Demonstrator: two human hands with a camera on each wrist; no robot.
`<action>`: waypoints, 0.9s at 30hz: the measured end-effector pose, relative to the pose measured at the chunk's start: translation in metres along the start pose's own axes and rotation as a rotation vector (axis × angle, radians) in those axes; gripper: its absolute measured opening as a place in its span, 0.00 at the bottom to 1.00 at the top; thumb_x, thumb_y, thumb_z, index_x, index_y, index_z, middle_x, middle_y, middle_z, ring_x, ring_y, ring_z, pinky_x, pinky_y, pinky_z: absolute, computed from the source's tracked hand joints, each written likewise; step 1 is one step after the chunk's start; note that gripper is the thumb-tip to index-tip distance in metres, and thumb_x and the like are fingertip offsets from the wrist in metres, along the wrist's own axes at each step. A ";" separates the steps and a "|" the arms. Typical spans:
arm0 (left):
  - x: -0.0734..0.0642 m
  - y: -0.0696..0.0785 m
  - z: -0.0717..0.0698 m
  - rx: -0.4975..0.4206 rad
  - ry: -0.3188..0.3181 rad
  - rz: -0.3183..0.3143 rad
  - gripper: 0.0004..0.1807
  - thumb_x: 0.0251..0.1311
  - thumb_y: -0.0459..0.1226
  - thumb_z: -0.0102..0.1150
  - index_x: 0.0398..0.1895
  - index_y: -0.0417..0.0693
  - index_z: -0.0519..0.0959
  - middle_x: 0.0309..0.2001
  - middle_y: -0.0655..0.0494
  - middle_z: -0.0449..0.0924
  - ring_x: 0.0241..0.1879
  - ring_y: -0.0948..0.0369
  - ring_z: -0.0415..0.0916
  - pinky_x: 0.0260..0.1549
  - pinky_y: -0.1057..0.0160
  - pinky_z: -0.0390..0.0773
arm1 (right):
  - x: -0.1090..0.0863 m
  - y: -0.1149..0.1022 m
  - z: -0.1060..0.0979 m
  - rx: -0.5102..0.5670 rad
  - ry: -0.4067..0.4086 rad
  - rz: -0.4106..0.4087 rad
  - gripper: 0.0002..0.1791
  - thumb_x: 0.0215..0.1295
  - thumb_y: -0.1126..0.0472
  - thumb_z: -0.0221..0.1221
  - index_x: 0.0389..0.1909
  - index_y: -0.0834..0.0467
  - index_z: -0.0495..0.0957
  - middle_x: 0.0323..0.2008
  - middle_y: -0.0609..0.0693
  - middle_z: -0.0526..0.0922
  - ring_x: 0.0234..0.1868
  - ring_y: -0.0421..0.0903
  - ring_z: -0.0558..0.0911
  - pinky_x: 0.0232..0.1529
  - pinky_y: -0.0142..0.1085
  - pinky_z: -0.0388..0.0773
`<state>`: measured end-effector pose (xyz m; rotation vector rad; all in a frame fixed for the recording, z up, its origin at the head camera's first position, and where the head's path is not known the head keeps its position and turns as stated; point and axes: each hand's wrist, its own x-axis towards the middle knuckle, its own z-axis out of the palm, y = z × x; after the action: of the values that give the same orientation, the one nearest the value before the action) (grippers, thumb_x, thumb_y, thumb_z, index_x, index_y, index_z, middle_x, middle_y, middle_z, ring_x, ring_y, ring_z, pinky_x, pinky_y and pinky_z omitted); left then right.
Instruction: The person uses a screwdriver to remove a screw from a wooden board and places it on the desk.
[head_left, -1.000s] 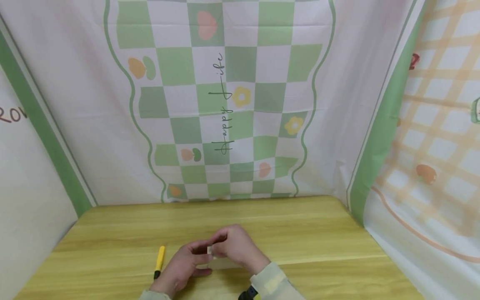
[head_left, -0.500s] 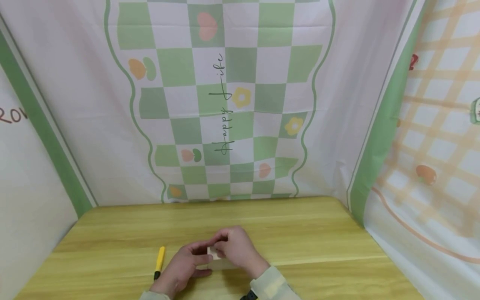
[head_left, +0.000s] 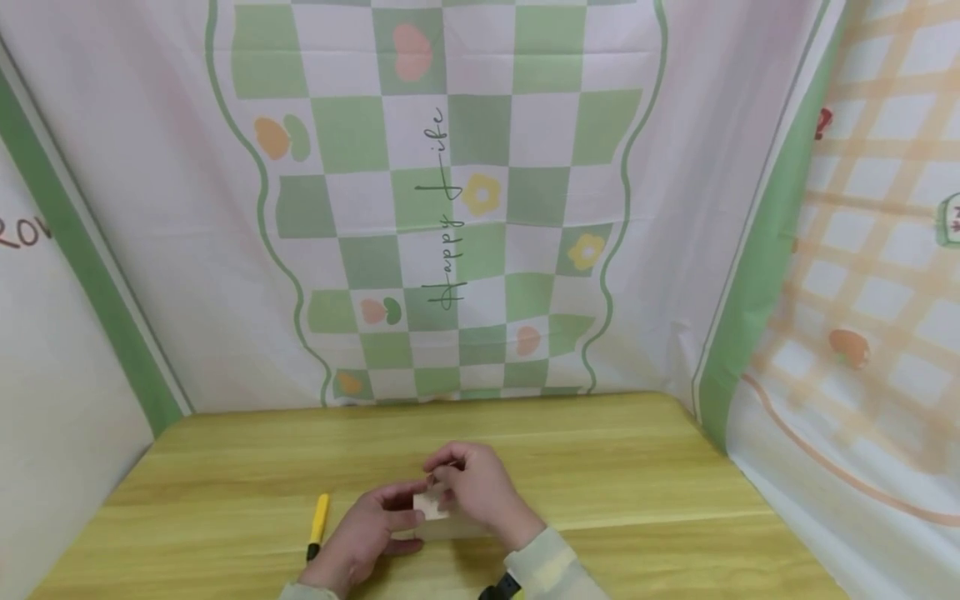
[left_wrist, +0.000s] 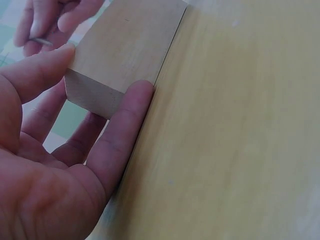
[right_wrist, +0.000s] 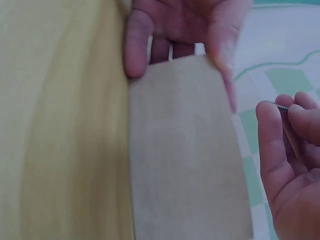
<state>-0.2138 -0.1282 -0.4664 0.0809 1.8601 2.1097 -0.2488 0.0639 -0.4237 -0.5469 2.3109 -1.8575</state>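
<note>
A pale rectangular wooden block (head_left: 453,527) stands on the table in the middle of the head view. My left hand (head_left: 363,529) grips its left end, thumb on the top edge and fingers round the end, as the left wrist view shows on the block (left_wrist: 120,45). Just above the block's top, my right hand (head_left: 483,492) pinches a small threaded screw (right_wrist: 281,107) between thumb and fingertips. In the left wrist view only a short grey piece of the screw (left_wrist: 40,41) shows. The screw appears apart from the wood.
A yellow stick-like tool with a black end (head_left: 319,521) lies left of my left forearm. Beside my right cuff a black and yellow object (head_left: 501,588) is partly cut off by the frame. The wood-grain table (head_left: 600,450) meets patterned cloth at its back and sides.
My right hand has lifted slightly from the block's top, and more of that top face now shows. My left hand keeps its grip on the block in the same place.
</note>
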 end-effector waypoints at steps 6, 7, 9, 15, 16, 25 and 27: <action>0.000 0.001 0.001 0.011 0.018 -0.011 0.28 0.61 0.30 0.66 0.65 0.34 0.73 0.57 0.43 0.75 0.49 0.50 0.77 0.44 0.48 0.84 | 0.000 -0.001 -0.020 0.149 0.017 0.055 0.07 0.70 0.70 0.58 0.45 0.65 0.82 0.41 0.56 0.85 0.39 0.50 0.83 0.36 0.42 0.85; 0.000 0.002 0.001 0.014 0.022 -0.015 0.28 0.61 0.30 0.66 0.65 0.34 0.73 0.57 0.42 0.75 0.49 0.50 0.77 0.44 0.48 0.84 | 0.000 -0.001 -0.024 0.166 0.019 0.060 0.08 0.70 0.69 0.59 0.46 0.67 0.81 0.42 0.57 0.85 0.39 0.50 0.83 0.37 0.43 0.85; 0.000 0.002 0.002 0.019 0.029 -0.019 0.28 0.61 0.29 0.66 0.65 0.35 0.73 0.58 0.42 0.74 0.49 0.51 0.77 0.44 0.48 0.84 | -0.001 0.000 -0.034 0.202 0.023 0.068 0.09 0.70 0.68 0.59 0.47 0.68 0.80 0.44 0.59 0.84 0.40 0.50 0.83 0.39 0.44 0.85; 0.001 0.000 0.002 0.025 0.041 -0.028 0.29 0.60 0.28 0.66 0.66 0.36 0.72 0.59 0.41 0.72 0.49 0.50 0.77 0.44 0.48 0.83 | -0.006 0.007 -0.074 0.254 0.071 0.102 0.11 0.69 0.68 0.60 0.49 0.69 0.79 0.45 0.61 0.83 0.41 0.51 0.84 0.40 0.40 0.84; 0.001 0.000 0.001 0.026 0.041 -0.029 0.29 0.60 0.28 0.66 0.66 0.36 0.72 0.60 0.42 0.72 0.49 0.50 0.77 0.44 0.48 0.83 | -0.008 0.009 -0.082 0.259 0.082 0.111 0.12 0.69 0.69 0.60 0.50 0.70 0.78 0.46 0.62 0.83 0.41 0.51 0.84 0.40 0.39 0.84; 0.002 -0.002 0.000 0.026 0.047 -0.030 0.28 0.60 0.29 0.66 0.65 0.37 0.73 0.60 0.39 0.71 0.50 0.49 0.76 0.43 0.49 0.84 | -0.030 0.028 -0.158 0.276 0.120 0.198 0.13 0.71 0.69 0.57 0.52 0.72 0.75 0.46 0.60 0.83 0.42 0.49 0.83 0.44 0.38 0.83; 0.002 -0.003 0.000 0.025 0.049 -0.030 0.28 0.60 0.29 0.66 0.65 0.37 0.74 0.60 0.39 0.71 0.50 0.48 0.76 0.43 0.49 0.84 | -0.035 0.034 -0.173 0.261 0.118 0.232 0.13 0.71 0.69 0.57 0.53 0.71 0.75 0.47 0.60 0.82 0.42 0.50 0.83 0.44 0.39 0.83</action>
<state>-0.2153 -0.1269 -0.4693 0.0074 1.9036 2.0872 -0.2778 0.2409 -0.4200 -0.1337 2.0457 -2.0767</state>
